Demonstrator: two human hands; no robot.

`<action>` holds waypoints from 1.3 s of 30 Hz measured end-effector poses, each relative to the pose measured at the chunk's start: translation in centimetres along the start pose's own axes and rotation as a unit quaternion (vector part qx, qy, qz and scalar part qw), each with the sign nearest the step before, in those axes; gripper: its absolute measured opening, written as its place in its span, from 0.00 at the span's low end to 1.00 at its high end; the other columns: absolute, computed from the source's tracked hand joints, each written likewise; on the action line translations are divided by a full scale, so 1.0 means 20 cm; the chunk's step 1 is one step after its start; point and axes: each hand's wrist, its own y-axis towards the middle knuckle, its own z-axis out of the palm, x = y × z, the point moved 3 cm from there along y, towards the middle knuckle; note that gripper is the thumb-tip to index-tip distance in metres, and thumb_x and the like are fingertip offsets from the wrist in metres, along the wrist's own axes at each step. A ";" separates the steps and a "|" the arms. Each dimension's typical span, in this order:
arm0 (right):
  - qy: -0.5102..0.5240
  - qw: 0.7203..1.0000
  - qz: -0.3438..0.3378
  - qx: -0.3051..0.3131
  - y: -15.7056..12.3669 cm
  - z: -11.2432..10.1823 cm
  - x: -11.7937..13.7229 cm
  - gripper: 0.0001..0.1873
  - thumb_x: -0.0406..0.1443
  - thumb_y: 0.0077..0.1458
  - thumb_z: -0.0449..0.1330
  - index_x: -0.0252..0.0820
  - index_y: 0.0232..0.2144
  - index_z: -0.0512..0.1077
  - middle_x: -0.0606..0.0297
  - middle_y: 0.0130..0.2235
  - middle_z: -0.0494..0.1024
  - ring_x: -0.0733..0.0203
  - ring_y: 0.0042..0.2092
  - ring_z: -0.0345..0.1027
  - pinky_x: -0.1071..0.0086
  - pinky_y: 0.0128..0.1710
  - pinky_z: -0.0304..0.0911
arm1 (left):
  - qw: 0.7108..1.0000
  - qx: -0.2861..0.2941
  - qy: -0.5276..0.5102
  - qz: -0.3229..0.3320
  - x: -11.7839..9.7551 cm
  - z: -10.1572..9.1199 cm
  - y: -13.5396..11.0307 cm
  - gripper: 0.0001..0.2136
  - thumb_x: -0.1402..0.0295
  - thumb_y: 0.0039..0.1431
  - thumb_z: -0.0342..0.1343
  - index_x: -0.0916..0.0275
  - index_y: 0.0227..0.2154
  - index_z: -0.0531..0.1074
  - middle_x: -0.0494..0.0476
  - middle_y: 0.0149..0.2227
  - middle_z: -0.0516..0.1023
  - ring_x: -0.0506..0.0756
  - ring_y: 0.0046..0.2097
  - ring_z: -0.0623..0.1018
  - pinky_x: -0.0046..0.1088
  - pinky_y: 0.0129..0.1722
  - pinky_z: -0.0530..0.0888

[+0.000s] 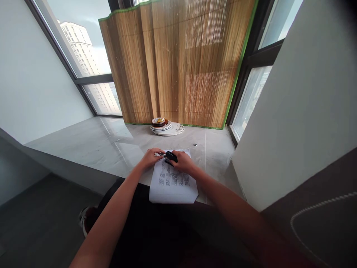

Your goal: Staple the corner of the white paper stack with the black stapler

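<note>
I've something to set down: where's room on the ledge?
Widest: the grey marbled ledge between the left white wall and left hand, bar a pale speck. Smaller: between printed white paper and right white wall. Crowded: the middle, with stacked round plates, a small silvery piece, right hand and a black stapler.

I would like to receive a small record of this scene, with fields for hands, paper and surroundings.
Right hand: holds a black stapler
Left hand: by the stapler's metal end; exact grip unclear
Paper: printed with text, beneath the stapler
Ledge: bears the paper, stacked plates, small metallic piece
Background: hanging bamboo blind
</note>
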 end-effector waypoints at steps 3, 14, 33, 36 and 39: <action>0.005 1.000 0.004 -0.006 0.00 0.00 0.00 0.10 0.42 0.62 0.63 0.44 0.43 0.76 0.60 0.43 0.83 0.54 0.42 0.75 0.69 0.36 0.56 | 1.000 -0.014 0.006 -0.013 0.00 -0.03 -0.01 0.13 0.63 0.54 0.65 0.58 0.43 0.84 0.57 0.43 0.86 0.60 0.43 0.82 0.38 0.48 0.77; 0.112 0.990 -0.080 -0.011 0.04 -0.11 -0.09 0.21 0.30 0.60 0.63 0.46 0.56 0.75 0.63 0.50 0.81 0.54 0.51 0.71 0.66 0.53 0.62 | 0.993 0.018 -0.119 0.005 -0.12 -0.10 -0.04 0.21 0.58 0.49 0.73 0.59 0.45 0.82 0.59 0.41 0.85 0.61 0.44 0.82 0.40 0.49 0.76; 0.092 0.992 -0.029 -0.082 0.02 -0.05 -0.01 0.18 0.36 0.61 0.65 0.46 0.54 0.76 0.60 0.45 0.80 0.54 0.46 0.72 0.67 0.49 0.63 | 0.997 -0.061 0.013 0.042 -0.11 -0.11 -0.02 0.12 0.57 0.67 0.56 0.60 0.40 0.79 0.58 0.41 0.81 0.57 0.42 0.78 0.34 0.43 0.73; 0.042 0.990 0.053 -0.127 0.02 -0.16 -0.10 0.19 0.36 0.64 0.62 0.46 0.56 0.74 0.58 0.47 0.80 0.52 0.47 0.72 0.66 0.49 0.63 | 0.993 -0.030 0.091 0.068 -0.09 -0.04 -0.02 0.11 0.63 0.66 0.55 0.60 0.44 0.79 0.60 0.48 0.82 0.60 0.51 0.78 0.41 0.56 0.72; -0.044 0.977 0.134 -0.160 0.00 -0.27 -0.20 0.18 0.34 0.64 0.59 0.45 0.55 0.75 0.56 0.46 0.80 0.50 0.50 0.71 0.65 0.48 0.61 | 0.977 0.060 0.187 0.080 -0.12 0.04 -0.05 0.17 0.71 0.62 0.55 0.55 0.52 0.78 0.58 0.61 0.76 0.62 0.62 0.73 0.45 0.64 0.66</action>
